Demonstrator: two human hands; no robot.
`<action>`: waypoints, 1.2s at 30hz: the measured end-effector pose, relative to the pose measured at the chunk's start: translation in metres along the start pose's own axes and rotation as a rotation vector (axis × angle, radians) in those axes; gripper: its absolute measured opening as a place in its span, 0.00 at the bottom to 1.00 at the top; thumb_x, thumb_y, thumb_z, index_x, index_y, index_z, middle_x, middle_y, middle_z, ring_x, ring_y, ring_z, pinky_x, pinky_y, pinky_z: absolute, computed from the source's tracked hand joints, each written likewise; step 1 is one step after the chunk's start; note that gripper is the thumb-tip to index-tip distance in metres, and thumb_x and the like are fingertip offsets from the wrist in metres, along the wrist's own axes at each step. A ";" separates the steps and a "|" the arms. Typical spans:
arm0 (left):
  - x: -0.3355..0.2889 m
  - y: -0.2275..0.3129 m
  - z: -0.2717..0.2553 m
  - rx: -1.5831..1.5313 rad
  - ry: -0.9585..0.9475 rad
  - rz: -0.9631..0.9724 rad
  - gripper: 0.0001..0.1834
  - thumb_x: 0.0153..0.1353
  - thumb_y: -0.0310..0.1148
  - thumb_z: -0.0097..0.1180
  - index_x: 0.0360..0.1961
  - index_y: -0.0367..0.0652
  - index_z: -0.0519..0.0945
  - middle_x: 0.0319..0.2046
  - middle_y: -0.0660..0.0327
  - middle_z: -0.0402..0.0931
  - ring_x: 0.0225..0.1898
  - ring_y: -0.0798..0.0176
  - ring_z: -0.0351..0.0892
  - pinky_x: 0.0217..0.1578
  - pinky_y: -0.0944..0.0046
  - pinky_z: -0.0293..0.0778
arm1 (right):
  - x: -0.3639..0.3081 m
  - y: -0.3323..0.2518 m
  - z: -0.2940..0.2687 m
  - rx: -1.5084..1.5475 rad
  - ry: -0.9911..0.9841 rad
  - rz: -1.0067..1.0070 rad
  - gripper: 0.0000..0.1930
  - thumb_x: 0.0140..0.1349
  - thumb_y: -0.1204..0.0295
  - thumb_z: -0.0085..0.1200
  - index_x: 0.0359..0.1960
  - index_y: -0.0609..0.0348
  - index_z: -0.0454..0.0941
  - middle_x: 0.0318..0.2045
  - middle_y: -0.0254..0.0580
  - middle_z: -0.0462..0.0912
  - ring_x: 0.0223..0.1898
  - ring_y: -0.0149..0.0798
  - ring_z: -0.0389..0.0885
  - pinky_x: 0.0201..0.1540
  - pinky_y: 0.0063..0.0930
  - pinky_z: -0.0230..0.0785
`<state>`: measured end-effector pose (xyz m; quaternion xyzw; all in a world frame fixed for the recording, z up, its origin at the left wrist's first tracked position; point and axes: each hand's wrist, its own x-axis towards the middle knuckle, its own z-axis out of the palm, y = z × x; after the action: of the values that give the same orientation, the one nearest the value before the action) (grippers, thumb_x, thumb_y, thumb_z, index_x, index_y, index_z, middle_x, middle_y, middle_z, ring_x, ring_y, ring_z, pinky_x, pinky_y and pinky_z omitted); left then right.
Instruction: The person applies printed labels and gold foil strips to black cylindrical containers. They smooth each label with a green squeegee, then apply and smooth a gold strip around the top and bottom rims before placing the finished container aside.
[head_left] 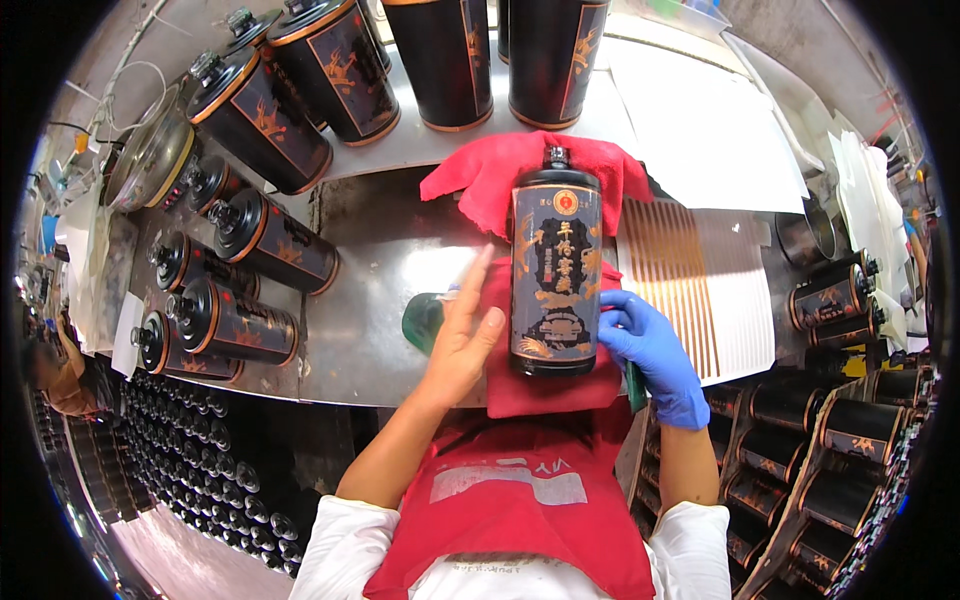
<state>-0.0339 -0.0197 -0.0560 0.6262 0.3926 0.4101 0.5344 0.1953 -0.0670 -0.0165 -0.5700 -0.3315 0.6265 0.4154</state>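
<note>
A black bottle (556, 285) with a grey and copper label lies face up in front of me, its base toward me. Under its lower part is a red cloth (500, 395), and a bunched red towel (475, 180) lies around its neck end. My left hand (462, 340) is bare and open, fingers stretched out just left of the bottle. A blue glove covers my right hand (655, 355), whose curled fingers come against the bottle's lower right side; what they hold is hidden. Below that hand a green edge (635, 385) shows. Another green thing (424, 322) lies beside my left hand.
Several decorated black bottles (265, 120) stand along the back shelf, and more (275, 238) lie at the left. Right of the bottle are white sheets (695, 120) and a sheet with gold stripes (690, 290). Racks of bottles (770, 455) flank the bench (370, 250) below.
</note>
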 end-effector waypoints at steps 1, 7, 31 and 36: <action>0.001 0.010 -0.004 0.087 0.023 0.026 0.37 0.63 0.50 0.44 0.67 0.42 0.51 0.66 0.55 0.51 0.69 0.55 0.42 0.64 0.55 0.34 | -0.002 0.000 -0.001 -0.020 0.037 -0.046 0.24 0.54 0.76 0.58 0.53 0.63 0.66 0.31 0.31 0.74 0.30 0.21 0.71 0.36 0.13 0.65; 0.031 0.037 0.000 0.370 -0.041 0.282 0.36 0.64 0.46 0.43 0.67 0.39 0.49 0.65 0.37 0.42 0.67 0.40 0.42 0.63 0.53 0.39 | -0.013 -0.045 0.038 -0.645 0.158 -0.427 0.41 0.51 0.62 0.61 0.66 0.53 0.53 0.46 0.42 0.66 0.30 0.33 0.72 0.33 0.23 0.68; -0.018 -0.002 -0.057 1.115 0.144 -0.017 0.28 0.48 0.36 0.63 0.49 0.37 0.69 0.42 0.45 0.69 0.41 0.43 0.67 0.44 0.53 0.64 | -0.032 -0.075 0.019 -0.338 0.115 -0.193 0.15 0.49 0.79 0.60 0.40 0.57 0.75 0.36 0.37 0.79 0.36 0.32 0.79 0.40 0.24 0.72; -0.021 0.006 -0.057 0.659 0.213 -0.181 0.19 0.51 0.30 0.61 0.44 0.38 0.70 0.36 0.47 0.72 0.36 0.48 0.72 0.40 0.59 0.68 | 0.031 -0.113 0.043 -1.025 0.003 -0.843 0.14 0.49 0.72 0.62 0.39 0.52 0.79 0.34 0.40 0.81 0.33 0.42 0.79 0.41 0.29 0.72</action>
<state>-0.0944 -0.0202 -0.0464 0.6811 0.6114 0.2755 0.2940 0.1689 0.0125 0.0762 -0.5177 -0.7817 0.1728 0.3017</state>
